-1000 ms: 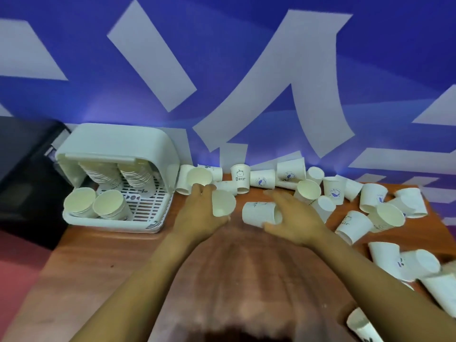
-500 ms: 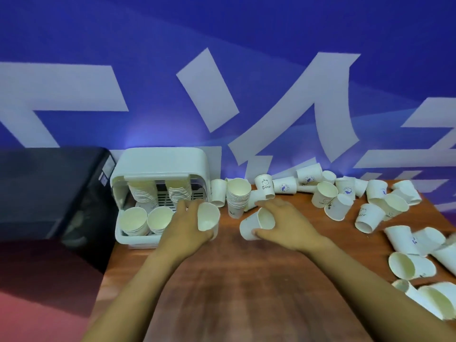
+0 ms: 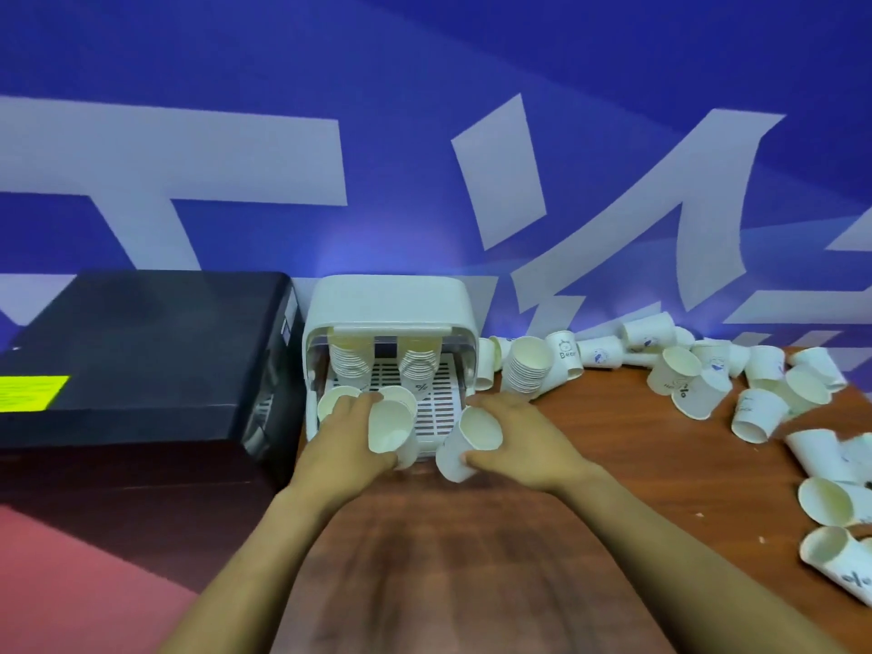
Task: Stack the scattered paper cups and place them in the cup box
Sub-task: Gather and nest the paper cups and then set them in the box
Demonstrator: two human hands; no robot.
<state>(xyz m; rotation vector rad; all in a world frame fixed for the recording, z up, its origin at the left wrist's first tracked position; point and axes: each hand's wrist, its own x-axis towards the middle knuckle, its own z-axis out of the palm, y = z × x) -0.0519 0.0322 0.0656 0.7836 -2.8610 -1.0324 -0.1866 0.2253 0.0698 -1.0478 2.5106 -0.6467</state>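
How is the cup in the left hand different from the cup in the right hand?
The left hand's cup is in front of the cup box; the right hand's cup is beside it, over the table. The first hides its outside; the second shows its white side. Both are paper cups, openings facing the camera.

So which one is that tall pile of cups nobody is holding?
Find the white cup box at the table's back left. Just right of its open front stands the stacked pile, leaning slightly. Unlike the single cups scattered beyond it, its side shows many ringed rims.
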